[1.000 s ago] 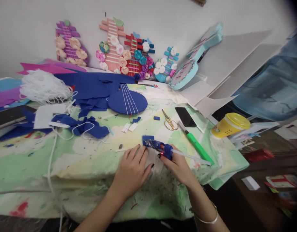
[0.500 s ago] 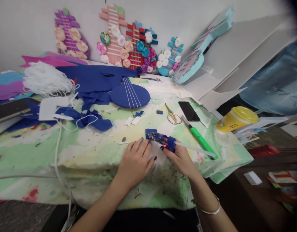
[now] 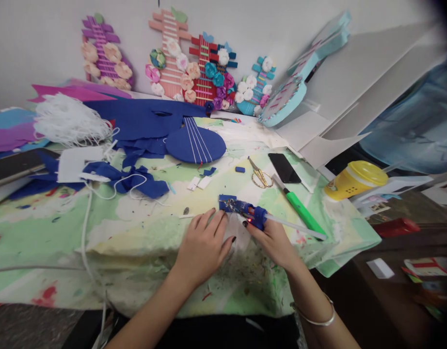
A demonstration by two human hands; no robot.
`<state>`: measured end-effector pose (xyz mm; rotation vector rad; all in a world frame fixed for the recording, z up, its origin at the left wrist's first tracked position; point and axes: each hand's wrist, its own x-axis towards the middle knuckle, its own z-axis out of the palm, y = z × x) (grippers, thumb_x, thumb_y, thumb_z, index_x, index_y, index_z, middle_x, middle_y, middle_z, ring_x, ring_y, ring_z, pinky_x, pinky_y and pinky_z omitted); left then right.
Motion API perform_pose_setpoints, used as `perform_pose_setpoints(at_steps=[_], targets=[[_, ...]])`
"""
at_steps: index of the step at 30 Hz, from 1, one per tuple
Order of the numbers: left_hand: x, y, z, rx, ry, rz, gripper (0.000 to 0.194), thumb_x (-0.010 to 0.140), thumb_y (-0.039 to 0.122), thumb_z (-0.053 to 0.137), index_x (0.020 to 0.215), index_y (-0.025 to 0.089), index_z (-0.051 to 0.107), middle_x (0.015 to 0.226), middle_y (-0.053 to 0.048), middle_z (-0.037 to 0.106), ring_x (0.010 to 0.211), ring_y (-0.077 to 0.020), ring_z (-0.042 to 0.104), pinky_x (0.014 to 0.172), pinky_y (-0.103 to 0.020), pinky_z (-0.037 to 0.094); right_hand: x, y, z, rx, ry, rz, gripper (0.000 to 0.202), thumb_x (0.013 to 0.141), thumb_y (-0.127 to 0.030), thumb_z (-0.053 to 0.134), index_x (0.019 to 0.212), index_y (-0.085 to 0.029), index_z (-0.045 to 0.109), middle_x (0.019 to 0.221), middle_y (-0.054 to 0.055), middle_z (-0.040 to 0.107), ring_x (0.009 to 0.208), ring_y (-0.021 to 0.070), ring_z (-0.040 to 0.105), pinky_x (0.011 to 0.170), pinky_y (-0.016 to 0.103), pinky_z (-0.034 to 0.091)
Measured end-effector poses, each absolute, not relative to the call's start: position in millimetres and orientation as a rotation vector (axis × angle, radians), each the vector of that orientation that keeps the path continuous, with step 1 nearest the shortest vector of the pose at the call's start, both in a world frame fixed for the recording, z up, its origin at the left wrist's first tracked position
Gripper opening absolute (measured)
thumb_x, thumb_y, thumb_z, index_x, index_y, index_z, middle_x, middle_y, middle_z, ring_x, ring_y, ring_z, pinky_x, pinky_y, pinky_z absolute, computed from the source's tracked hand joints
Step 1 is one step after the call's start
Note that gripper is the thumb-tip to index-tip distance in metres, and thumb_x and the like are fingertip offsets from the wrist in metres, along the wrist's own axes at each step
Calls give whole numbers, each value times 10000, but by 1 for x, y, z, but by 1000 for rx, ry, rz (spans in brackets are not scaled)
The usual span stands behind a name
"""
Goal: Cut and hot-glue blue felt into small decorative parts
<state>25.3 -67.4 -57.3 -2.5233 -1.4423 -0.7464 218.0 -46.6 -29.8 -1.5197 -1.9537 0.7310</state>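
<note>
My right hand [image 3: 272,237] is wrapped round a blue glue gun [image 3: 259,217] with a lit red light and a translucent glue stick [image 3: 296,226] out of its back. The gun's nozzle end is over a small blue piece [image 3: 228,198] on the table. Flat beside that piece lies my left hand [image 3: 205,240], fingers apart, fingertips at its lower left edge. Behind them, a round blue felt shape [image 3: 196,144] bears white strings. A short blue piece [image 3: 240,169] and two white pieces [image 3: 199,182] lie farther back.
Gold scissors [image 3: 262,178], a black phone [image 3: 284,167] and a green-handled cutter [image 3: 303,211] lie at the right, near a yellow cup [image 3: 356,179]. White yarn [image 3: 71,121] and blue felt scraps [image 3: 147,182] are at the left. Decorated guitar shapes [image 3: 168,63] lean on the wall.
The glue gun has shifted very slightly to the right and its nozzle end has moved a little over the small blue piece. My left hand has stayed in place.
</note>
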Motion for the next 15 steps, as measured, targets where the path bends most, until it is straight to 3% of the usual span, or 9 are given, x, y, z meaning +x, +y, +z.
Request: perform_pose_setpoints(at_steps=[8, 15], targets=[[26, -69, -56, -2522, -1455, -752, 450, 913, 357, 430, 1219, 66, 584, 1252, -144, 611, 1169, -320, 511, 954, -464, 408, 223, -50, -28, -1526, -1971, 687, 187, 858, -343, 501, 787, -175, 541, 789, 36, 586, 770, 203, 522, 687, 313, 420], [26, -68, -56, -2506, -1453, -771, 433, 906, 350, 451, 1215, 79, 586, 1243, -147, 617, 1166, -311, 520, 953, -461, 407, 227, -53, -27, -1542, -1976, 683, 179, 862, -344, 494, 832, -175, 548, 837, 42, 603, 779, 205, 529, 729, 336, 423]])
